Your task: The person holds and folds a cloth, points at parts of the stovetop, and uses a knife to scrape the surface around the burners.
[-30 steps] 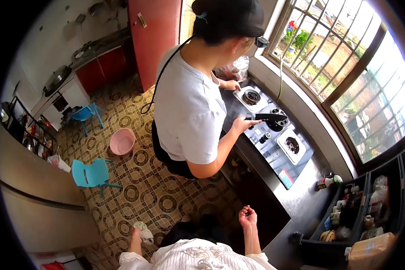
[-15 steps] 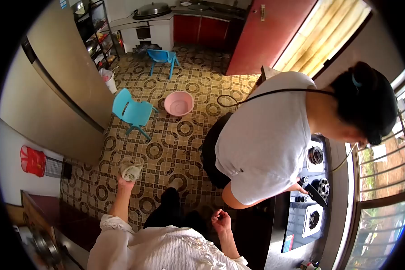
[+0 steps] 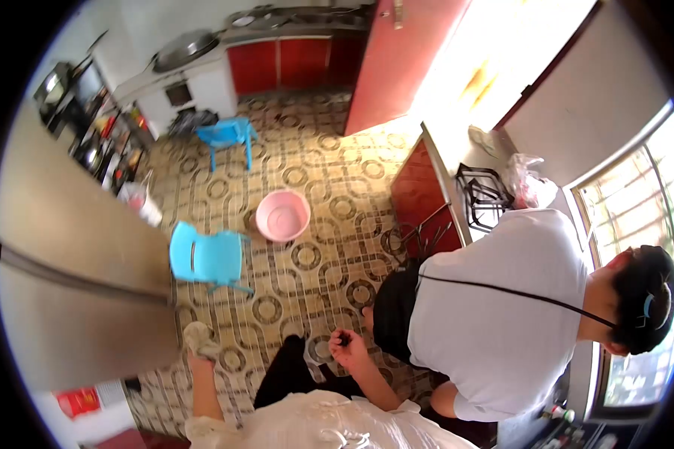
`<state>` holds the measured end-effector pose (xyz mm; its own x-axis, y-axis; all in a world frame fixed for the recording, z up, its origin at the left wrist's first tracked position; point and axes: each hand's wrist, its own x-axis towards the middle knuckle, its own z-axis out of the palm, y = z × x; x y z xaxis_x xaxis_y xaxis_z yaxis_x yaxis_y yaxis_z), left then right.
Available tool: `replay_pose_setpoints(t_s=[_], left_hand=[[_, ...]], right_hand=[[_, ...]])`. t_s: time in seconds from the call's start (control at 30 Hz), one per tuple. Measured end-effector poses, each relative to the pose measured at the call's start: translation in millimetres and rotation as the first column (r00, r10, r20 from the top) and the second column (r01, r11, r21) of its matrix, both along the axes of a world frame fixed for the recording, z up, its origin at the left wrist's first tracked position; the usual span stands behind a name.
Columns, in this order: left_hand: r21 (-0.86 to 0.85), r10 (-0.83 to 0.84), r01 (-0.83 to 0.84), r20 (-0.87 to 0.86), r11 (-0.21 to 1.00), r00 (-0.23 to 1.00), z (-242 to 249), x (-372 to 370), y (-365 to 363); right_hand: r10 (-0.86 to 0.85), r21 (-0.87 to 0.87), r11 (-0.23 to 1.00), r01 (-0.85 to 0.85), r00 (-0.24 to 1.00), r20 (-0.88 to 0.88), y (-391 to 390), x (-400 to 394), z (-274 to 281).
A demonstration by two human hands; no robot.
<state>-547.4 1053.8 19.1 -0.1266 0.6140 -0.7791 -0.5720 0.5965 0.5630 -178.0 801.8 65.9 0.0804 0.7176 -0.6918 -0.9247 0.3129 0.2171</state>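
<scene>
A crumpled cloth is gripped in the left hand above the patterned floor, near the blue plastic chair. The right hand is held loosely curled, with nothing in it, just beside a co-worker in a grey shirt. A collision could be caused by such close quarters.

Daylight floods in from the open doorway at the upper right, blown out to near white, and spills a bright patch onto the patterned floor. The window at the right edge is also overexposed. A fisheye lens bends everything, with black vignetting at the corners. The refrigerator at left looks soft and smeared; shadows are mild.
</scene>
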Motion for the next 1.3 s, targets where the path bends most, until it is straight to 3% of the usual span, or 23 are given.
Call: replay_pose_setpoints(t_s=[0.07, 0.13, 0.23, 0.33, 0.4, 0.43, 0.47, 0.53, 0.6, 0.67, 0.73, 0.77, 0.83, 0.87, 0.93, 0.97, 1.0, 1.07, 1.13, 1.2, 1.3], left_hand=[[0.040, -0.087, 0.083, 0.111, 0.996, 0.990, 8, 24, 53], [0.190, -0.399, 0.379, 0.081, 0.906, 0.913, 2, 51, 102], [0.019, -0.220, 0.220, 0.203, 0.975, 0.954, 36, 168, 145], [0.241, -0.590, 0.547, 0.465, 0.802, 0.660, 37, 231, 189], [-0.115, -0.273, 0.388, 0.533, 0.914, 0.801, 47, 276, 199], [-0.077, -0.302, 0.388, 0.497, 0.918, 0.813, 45, 290, 201], [0.005, -0.260, 0.343, 0.663, 0.939, 0.702, 18, 288, 217], [0.142, -0.470, 0.457, 0.435, 0.878, 0.768, 17, 292, 237], [0.160, -0.532, 0.590, 0.655, 0.792, 0.537, 34, 296, 253], [0.138, -0.525, 0.508, 0.286, 0.850, 0.802, 40, 308, 262], [0.088, -0.478, 0.470, 0.197, 0.878, 0.856, 58, 325, 263], [0.091, -0.498, 0.490, 0.197, 0.867, 0.844, 51, 324, 273], [0.050, -0.411, 0.506, 0.655, 0.861, 0.634, 29, 318, 299], [0.051, -0.426, 0.524, 0.652, 0.850, 0.627, 32, 334, 305], [-0.169, -0.246, 0.458, 0.659, 0.873, 0.711, 22, 349, 317], [-0.249, -0.416, 0.501, 0.325, 0.829, 0.849, 9, 363, 335], [-0.262, -0.430, 0.515, 0.321, 0.816, 0.844, -26, 368, 357], [-0.166, -0.625, 0.665, 0.237, 0.728, 0.743, -61, 385, 398], [-0.231, -0.620, 0.638, 0.154, 0.734, 0.769, -44, 435, 406], [-0.083, -0.765, 0.775, 0.124, 0.627, 0.632, -43, 478, 422], [-0.071, -0.826, 0.834, 0.117, 0.548, 0.552, -48, 531, 448]], right_hand=[[-0.015, 0.043, 0.999, 0.014, 1.000, 0.010, 32, 5, 11], [-0.072, 0.064, 0.996, 0.069, 0.996, 0.056, 58, 14, 23], [-0.166, 0.088, 0.983, 0.162, 0.985, 0.050, 88, 43, 47], [-0.250, 0.143, 0.960, 0.242, 0.968, 0.033, 107, 76, 57], [-0.293, 0.231, 0.933, 0.274, 0.955, 0.052, 120, 99, 59], [-0.313, 0.256, 0.923, 0.288, 0.948, 0.063, 128, 112, 59], [-0.318, 0.286, 0.913, 0.289, 0.946, 0.057, 142, 129, 62], [-0.338, 0.261, 0.912, 0.315, 0.940, 0.046, 165, 151, 65], [-0.375, 0.238, 0.905, 0.353, 0.926, 0.052, 189, 174, 67], [-0.344, 0.230, 0.917, 0.325, 0.938, 0.045, 207, 197, 82], [-0.390, 0.282, 0.882, 0.377, 0.921, -0.010, 217, 219, 96], [-0.418, 0.272, 0.876, 0.397, 0.908, 0.021, 222, 229, 102], [-0.476, 0.260, 0.853, 0.453, 0.879, 0.029, 230, 252, 109], [-0.521, 0.251, 0.830, 0.498, 0.853, 0.030, 232, 264, 114], [-0.609, 0.204, 0.786, 0.583, 0.788, 0.091, 234, 291, 116], [-0.659, 0.205, 0.747, 0.632, 0.744, 0.108, 234, 304, 117], [-0.707, 0.214, 0.704, 0.677, 0.699, 0.112, 233, 316, 119], [-0.791, 0.177, 0.611, 0.771, 0.594, 0.146, 233, 342, 128], [-0.861, 0.176, 0.506, 0.844, 0.487, 0.145, 231, 367, 133], [-0.900, 0.154, 0.425, 0.892, 0.398, 0.174, 223, 395, 138], [-0.952, 0.201, 0.249, 0.948, 0.201, 0.229, 196, 439, 150]])
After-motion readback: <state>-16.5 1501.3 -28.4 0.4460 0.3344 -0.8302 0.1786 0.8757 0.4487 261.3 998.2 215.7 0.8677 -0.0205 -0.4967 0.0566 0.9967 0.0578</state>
